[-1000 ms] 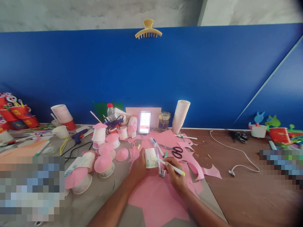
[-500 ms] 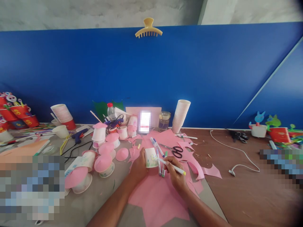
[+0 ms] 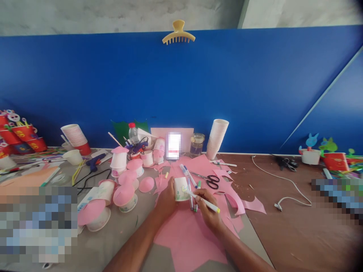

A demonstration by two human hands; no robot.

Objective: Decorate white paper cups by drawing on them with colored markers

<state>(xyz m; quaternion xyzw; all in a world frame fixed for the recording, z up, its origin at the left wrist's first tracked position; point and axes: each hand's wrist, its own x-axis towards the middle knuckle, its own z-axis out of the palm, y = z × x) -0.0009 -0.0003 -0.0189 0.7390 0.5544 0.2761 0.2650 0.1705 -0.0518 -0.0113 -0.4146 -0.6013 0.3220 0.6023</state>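
Observation:
My left hand (image 3: 169, 198) is closed around a white paper cup (image 3: 180, 184), which bears a green grass drawing and a yellow outlined figure. In my right hand (image 3: 208, 204) is a white marker (image 3: 210, 204) with a yellow end, its tip at the cup's drawn side. Under both hands lies a large sheet of pink paper (image 3: 193, 241). Several capped markers (image 3: 188, 176) rest on it just beyond the cup. Black-handled scissors (image 3: 212, 182) lie open to the right of them.
Decorated cups with pink paper cone tops (image 3: 124, 194) crowd the left. Stacked white cups (image 3: 217, 139), a glass jar (image 3: 196, 145) and a lit phone (image 3: 173, 145) stand at the back. A glue gun (image 3: 93, 161) lies left; a white cable (image 3: 283, 177) runs over the brown table.
My right hand has shifted slightly, and the marker's yellow end has swung a little left and down. The cup stays in my left hand, almost unmoved.

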